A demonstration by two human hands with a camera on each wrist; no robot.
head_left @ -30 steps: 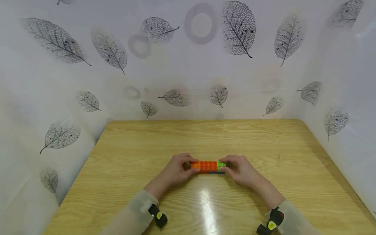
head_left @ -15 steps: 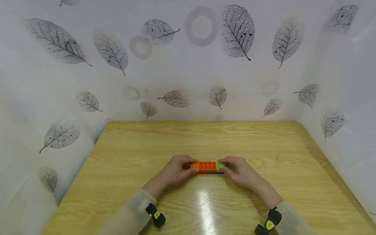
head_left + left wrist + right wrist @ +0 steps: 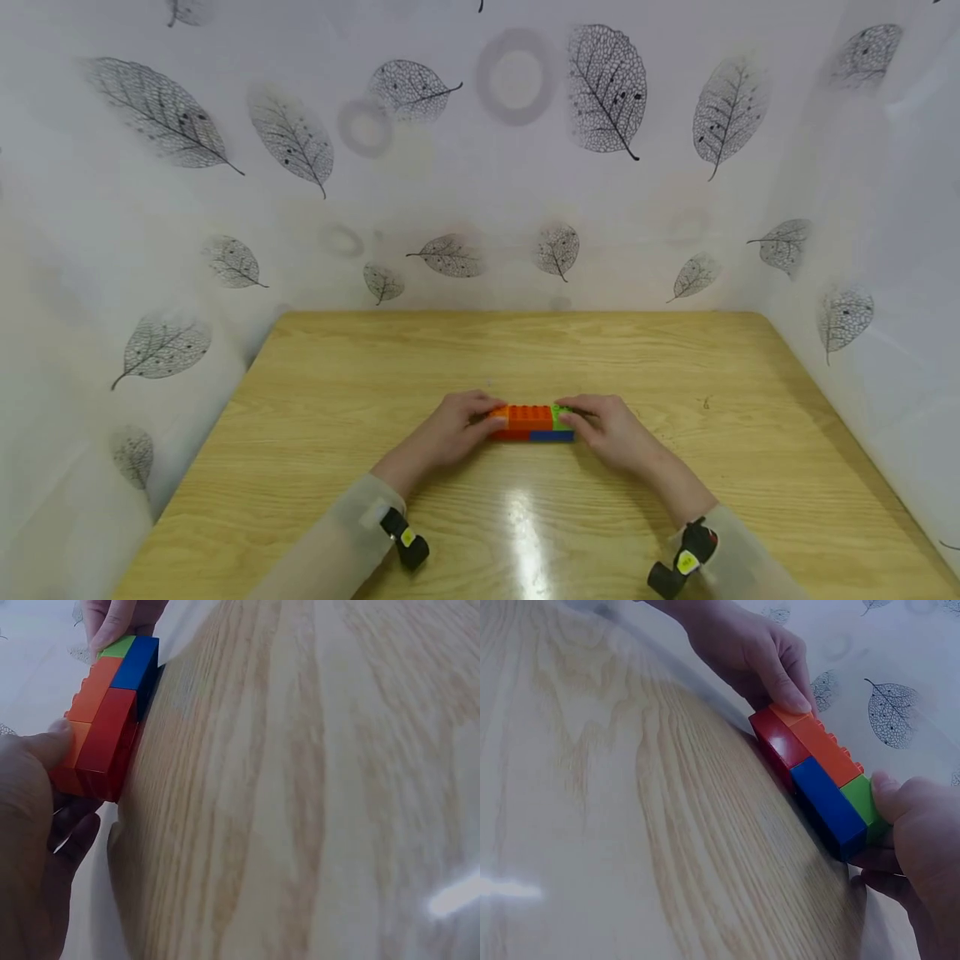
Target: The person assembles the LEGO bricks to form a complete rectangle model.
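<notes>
Toy-brick bar (image 3: 530,419), still joined, its near red brick (image 3: 514,436) and blue brick (image 3: 552,436) tipped further into view (left hand (image 3: 454,428), right hand (image 3: 619,433) pinching its ends).

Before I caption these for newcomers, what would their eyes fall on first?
The bright brick block stands out first, low in the middle of the head view, gripped at its ends by the left hand and right hand. At its right end, a green brick sits above a blue brick. Then come dark leaf prints on the pale backdrop.
</notes>
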